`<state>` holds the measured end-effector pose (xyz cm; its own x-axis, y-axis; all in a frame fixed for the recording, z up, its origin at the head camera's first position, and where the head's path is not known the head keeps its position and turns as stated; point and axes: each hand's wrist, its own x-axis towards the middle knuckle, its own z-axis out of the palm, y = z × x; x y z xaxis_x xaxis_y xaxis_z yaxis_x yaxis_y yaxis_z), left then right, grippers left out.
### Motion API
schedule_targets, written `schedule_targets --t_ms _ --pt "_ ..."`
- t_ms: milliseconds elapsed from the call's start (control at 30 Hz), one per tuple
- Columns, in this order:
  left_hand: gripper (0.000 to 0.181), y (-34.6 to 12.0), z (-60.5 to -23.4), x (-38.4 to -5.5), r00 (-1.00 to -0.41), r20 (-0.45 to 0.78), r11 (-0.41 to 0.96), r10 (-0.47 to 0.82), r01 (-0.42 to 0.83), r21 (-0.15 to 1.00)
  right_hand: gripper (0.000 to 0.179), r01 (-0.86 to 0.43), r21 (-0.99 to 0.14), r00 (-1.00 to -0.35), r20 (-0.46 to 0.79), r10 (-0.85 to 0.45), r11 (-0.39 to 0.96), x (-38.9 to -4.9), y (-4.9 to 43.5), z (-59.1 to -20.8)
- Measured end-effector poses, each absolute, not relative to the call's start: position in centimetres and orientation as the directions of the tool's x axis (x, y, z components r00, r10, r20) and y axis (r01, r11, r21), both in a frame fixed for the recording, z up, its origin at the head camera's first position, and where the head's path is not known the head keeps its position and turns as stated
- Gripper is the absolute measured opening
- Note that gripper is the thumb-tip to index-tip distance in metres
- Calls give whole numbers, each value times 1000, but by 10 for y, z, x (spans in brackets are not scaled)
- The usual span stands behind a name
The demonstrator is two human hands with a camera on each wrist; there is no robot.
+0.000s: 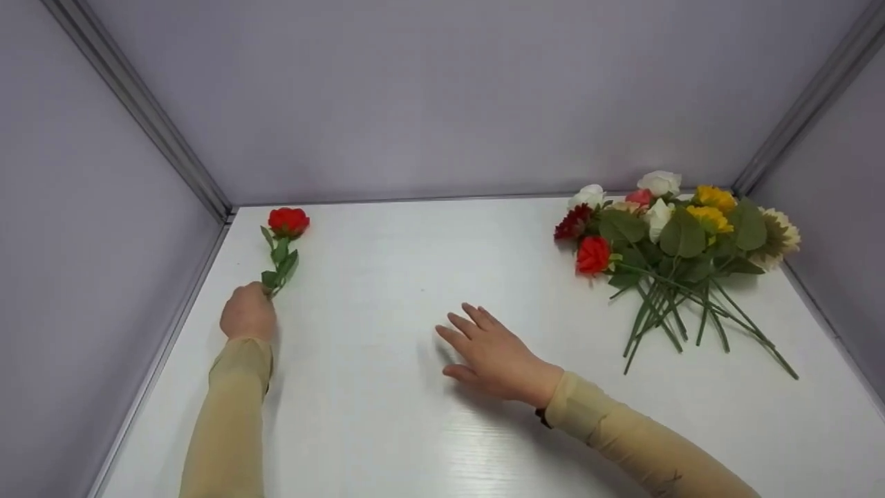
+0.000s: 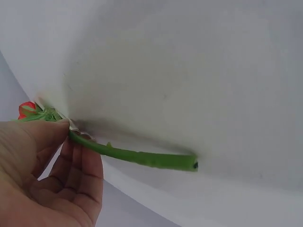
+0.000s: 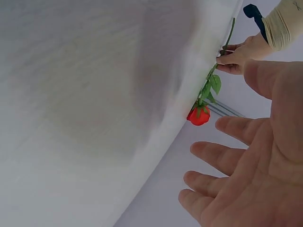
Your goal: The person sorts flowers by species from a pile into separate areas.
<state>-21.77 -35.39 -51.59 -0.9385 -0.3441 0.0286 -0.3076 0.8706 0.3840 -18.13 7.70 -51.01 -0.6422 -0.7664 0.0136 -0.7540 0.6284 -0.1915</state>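
At the left of the table, my left hand pinches the stem of a red rose, whose bloom points toward the back wall. The left wrist view shows thumb and fingertips on the green stem, its cut end sticking out past the hand. Over the middle of the table my right hand is held palm down with its fingers spread, holding nothing. The right wrist view has its open palm close by and the red rose in the other hand beyond.
A pile of artificial flowers lies at the back right: white roses, yellow blooms, a red rose and others. Their green stems fan toward the front. Pale panels close off the table's back and sides.
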Motion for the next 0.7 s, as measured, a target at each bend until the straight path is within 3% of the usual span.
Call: schedule_targets --t_ms 200,400,567,700 --pt "33 -357 -515 -217 -937 15 854 -350 -312 417 66 -740 -187 -661 25 -750 646 -182 85 -510" --pt "57 -355 -510 -220 -920 37 837 -389 -337 431 64 -719 -201 -684 41 -728 665 -188 99 -512" --pt "72 -329 -501 -227 -941 228 914 -250 -152 376 57 -657 -236 -749 100 -655 716 -201 129 -509" --pt "77 -284 -494 -230 -966 252 947 -59 26 319 41 -583 -276 -812 209 -545 764 -218 169 -506"
